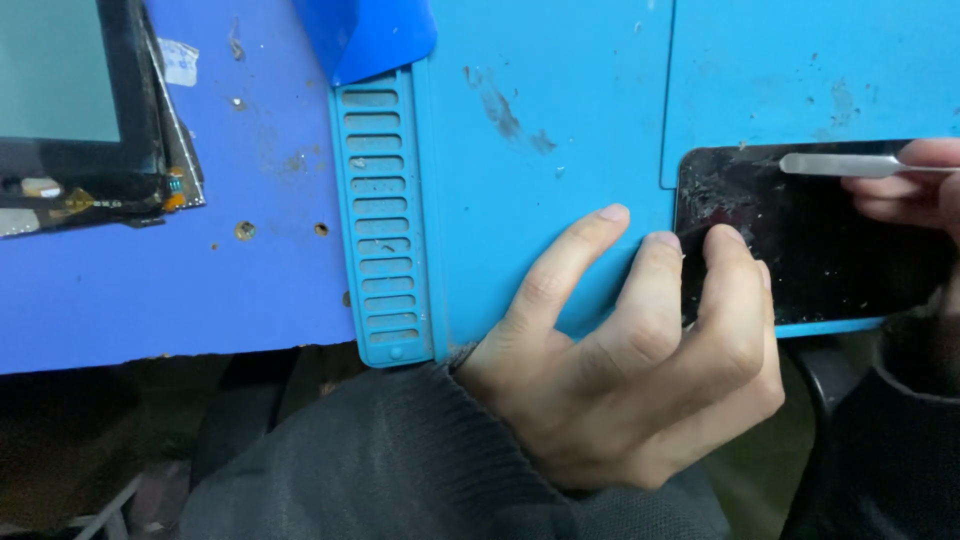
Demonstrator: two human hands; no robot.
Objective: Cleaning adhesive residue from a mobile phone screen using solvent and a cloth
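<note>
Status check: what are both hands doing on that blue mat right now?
Left hand fingers pressing the cracked black phone screen at its left edge. Right hand holds a thin flat metal pry tool over it. Nothing blocking.

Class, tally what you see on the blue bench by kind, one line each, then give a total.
Cracked black phones: 1
Metal pry tools: 1
Light blue work mats: 1
Dismantled screen panels: 1
Blue plastic sheets: 1
Hands, left hand and right hand: 2
Total: 7
</note>
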